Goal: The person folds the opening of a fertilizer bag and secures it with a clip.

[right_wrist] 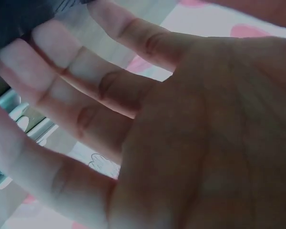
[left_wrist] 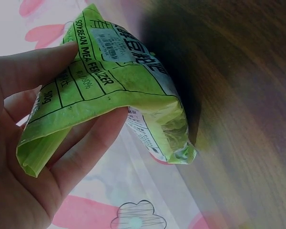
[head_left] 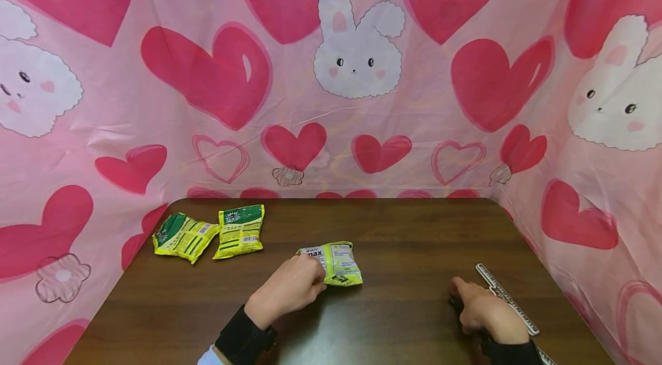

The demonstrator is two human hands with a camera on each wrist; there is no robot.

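Your left hand (head_left: pixel 289 290) is reaching forward over the dark wood bench (head_left: pixel 403 227), wrist strap toward you, and its grip is pinching the near edge of a yellow-green packet (head_left: pixel 336 262). The packet is lying near the middle of the bench, a little left of centre, with your fingers covering its near left corner. Your right hand (head_left: pixel 486 310) is resting low on the bench at the right, knuckles up, just beside a long pale ruler (head_left: pixel 509 299) that is running diagonally along its outer side. From the head view you cannot tell whether that hand is touching the ruler.

The left wrist view is showing what the head view hides: the thumb (left_wrist: pixel 43 64) is pressing on the printed top face of the packet (left_wrist: pixel 119 90) while the fingers (left_wrist: pixel 86 148) are curling beneath its folded end, so the packet is clamped between them, its far end dipping toward the wood. The right wrist view is filled by your right palm (right_wrist: pixel 209 143), with the fingers (right_wrist: pixel 81 90) lying straight and spread, closing on nothing.

Two more green and yellow packets (head_left: pixel 212 234) are lying side by side at the far left of the bench, well apart from both hands. A pink cloth with hearts and rabbits (head_left: pixel 357 49) is hanging behind and to both sides.
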